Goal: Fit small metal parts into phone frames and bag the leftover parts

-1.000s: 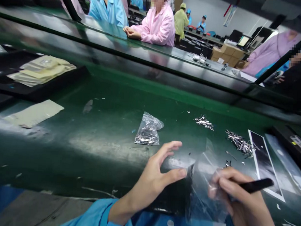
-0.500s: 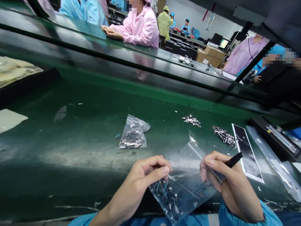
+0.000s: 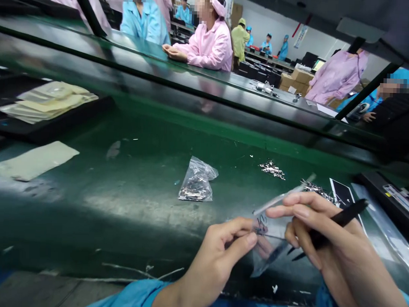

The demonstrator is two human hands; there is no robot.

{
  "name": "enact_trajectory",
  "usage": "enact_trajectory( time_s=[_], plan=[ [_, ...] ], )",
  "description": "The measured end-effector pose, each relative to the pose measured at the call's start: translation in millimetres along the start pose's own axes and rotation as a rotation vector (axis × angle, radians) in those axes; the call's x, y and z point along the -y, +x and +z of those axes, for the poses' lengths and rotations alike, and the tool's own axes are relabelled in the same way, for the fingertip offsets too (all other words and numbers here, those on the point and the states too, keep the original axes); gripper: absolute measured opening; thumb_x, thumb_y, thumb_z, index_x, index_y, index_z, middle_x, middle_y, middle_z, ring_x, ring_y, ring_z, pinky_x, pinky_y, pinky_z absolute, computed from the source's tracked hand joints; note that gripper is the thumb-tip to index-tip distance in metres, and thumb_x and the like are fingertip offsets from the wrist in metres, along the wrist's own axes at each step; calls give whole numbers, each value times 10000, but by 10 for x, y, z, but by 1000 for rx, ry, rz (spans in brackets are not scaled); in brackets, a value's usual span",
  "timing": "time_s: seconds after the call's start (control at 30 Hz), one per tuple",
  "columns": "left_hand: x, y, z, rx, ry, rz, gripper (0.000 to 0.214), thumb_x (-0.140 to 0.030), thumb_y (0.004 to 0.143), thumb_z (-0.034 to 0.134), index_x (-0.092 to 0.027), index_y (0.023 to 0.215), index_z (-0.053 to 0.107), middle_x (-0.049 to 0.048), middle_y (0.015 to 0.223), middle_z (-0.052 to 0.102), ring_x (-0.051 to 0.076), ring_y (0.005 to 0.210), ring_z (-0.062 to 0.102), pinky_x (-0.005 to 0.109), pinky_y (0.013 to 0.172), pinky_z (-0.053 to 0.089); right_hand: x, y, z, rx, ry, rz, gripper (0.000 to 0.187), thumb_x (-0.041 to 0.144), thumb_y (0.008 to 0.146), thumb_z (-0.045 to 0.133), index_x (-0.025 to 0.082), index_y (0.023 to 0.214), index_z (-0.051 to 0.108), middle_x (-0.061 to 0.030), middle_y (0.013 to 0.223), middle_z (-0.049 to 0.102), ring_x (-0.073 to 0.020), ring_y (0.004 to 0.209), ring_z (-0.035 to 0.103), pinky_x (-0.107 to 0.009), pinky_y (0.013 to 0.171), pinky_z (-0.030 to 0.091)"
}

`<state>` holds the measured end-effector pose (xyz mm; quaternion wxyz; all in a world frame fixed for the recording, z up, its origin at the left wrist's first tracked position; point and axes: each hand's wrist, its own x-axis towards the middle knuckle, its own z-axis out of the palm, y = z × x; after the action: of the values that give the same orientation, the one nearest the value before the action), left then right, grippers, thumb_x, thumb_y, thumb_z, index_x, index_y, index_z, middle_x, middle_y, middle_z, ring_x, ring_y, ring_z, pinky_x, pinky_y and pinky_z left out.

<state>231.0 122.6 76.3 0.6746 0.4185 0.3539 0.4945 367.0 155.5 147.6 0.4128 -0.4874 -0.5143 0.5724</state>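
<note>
My left hand [image 3: 226, 248] pinches the edge of a clear zip bag [image 3: 263, 261] between thumb and fingers. The bag hangs over the front of the green bench, and a pale patch with dark handwriting shows on it. My right hand [image 3: 325, 229] is wrapped round a pair of black tweezers [image 3: 348, 213], whose two thin tips point down and left. Its forefingers lie against the bag's upper edge. Beyond my hands, another zip bag [image 3: 196, 182] with small metal parts lies on the bench. Part of the held bag is hidden by my fingers.
Two piles of small metal parts, one nearer the middle [image 3: 273, 169] and one partly behind my right hand [image 3: 315, 189], lie on the bench. A black device [image 3: 387, 200] and a plastic strip stand right. A black tray [image 3: 101, 112] holds yellowish sheets. Co-workers sit beyond the raised shelf.
The held bag has been turned and folded, so its handwritten patch now shows. My right hand has moved in over the bag's upper edge. The view has shifted left.
</note>
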Motion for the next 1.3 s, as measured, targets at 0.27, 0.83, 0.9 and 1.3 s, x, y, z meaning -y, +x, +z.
enact_trajectory(
  time_s=[0.27, 0.83, 0.9, 1.3],
  plan=[
    [-6, -45, -94, 12, -165, -89, 152, -194, 818, 496, -127, 914, 594, 15, 632, 666, 114, 635, 591, 233, 701, 426, -161, 17, -331, -187, -286, -148, 266, 377, 677, 641, 209, 883, 645, -55, 779, 657, -30, 374, 344, -199, 385, 369],
    [-33, -113, -161, 108, 105, 23, 206, -193, 826, 460, -148, 956, 613, 2, 609, 650, 100, 597, 559, 206, 630, 429, -85, 133, -434, 254, -409, 60, 152, 311, 660, 667, 198, 564, 633, 16, 555, 501, -87, 552, 433, -210, 506, 318],
    [-30, -108, -153, 91, 162, 53, 211, -196, 825, 455, -149, 953, 616, 0, 606, 649, 97, 576, 547, 202, 615, 426, -68, 135, -448, 272, -435, 20, 152, 300, 684, 646, 203, 569, 629, 14, 555, 500, -90, 545, 433, -213, 499, 319],
    [-251, 14, -750, -463, 889, 245, 200, -290, 773, 530, -208, 929, 626, 22, 908, 610, 191, 888, 531, 308, 852, 366, -168, 350, -529, 32, -931, -220, 256, 466, 703, 548, 231, 675, 644, -12, 738, 636, -165, 657, 562, -231, 477, 374]
  ],
)
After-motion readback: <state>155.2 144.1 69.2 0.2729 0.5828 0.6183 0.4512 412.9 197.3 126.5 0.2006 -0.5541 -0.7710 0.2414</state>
